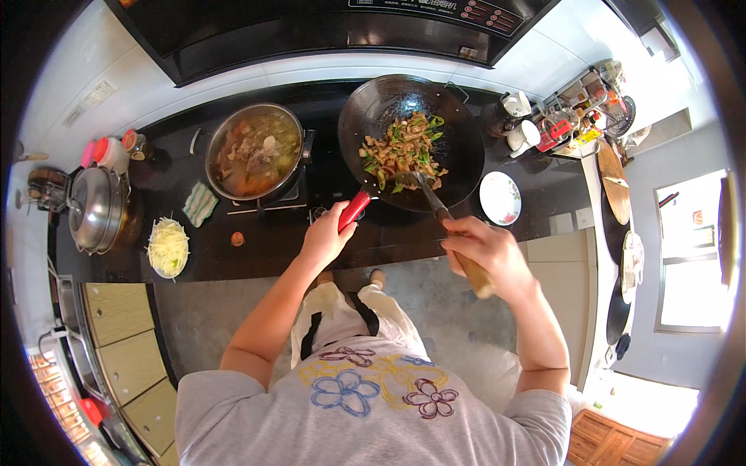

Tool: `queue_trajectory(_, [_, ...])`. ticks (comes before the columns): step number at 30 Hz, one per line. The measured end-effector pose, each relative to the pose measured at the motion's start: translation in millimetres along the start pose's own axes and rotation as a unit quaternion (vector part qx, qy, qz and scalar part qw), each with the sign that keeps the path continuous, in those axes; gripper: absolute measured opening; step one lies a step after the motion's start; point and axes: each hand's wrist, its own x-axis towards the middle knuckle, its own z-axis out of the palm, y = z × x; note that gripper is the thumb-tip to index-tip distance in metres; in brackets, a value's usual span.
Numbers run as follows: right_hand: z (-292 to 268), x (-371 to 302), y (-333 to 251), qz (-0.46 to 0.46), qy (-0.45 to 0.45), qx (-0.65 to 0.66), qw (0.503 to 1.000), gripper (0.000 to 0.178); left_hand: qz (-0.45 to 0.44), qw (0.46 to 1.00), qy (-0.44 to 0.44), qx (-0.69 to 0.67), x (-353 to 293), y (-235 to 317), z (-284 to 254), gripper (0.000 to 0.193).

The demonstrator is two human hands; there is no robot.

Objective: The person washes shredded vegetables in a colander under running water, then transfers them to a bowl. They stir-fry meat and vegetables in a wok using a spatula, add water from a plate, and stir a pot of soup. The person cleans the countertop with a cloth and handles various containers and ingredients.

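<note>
A black wok (462, 132) stands at the back of the counter, right of the middle. In it lies a heap of stir-fried meat slices with green pepper strips (402, 147). My left hand (326, 237) is closed round the wok's red handle (355, 210). In my right hand (491, 252) is a spatula (435, 200) with a wooden grip, held tilted. Its metal end is down among the food, so its tip is partly hidden. Just right of the wok sits a white plate (500, 198) with a floral pattern.
Left of the wok, a pot of soup (256, 147) is on a burner. A green striped cloth (200, 204), a bowl of pale shreds (168, 248) and a lidded steel pot (97, 210) stand farther left. Seasoning bottles (571, 128) fill the right corner. A black range hood (326, 35) hangs above.
</note>
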Motion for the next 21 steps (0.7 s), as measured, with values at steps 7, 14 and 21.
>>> queue_trajectory(7, [50,2,73,0.072,0.207,0.006,0.976,0.02,0.029,1.0,0.002,-0.005,3,1,5,0.047])
queue_trajectory(14, [-14,31,113,0.391,0.393,0.026,0.832,0.016,0.022,1.0,0.02,0.004,-1,-5,0,0.047])
queue_trajectory(21, [92,18,170,0.31,0.44,0.444,0.716,0.016,0.021,1.0,0.009,0.001,2,-3,4,0.046])
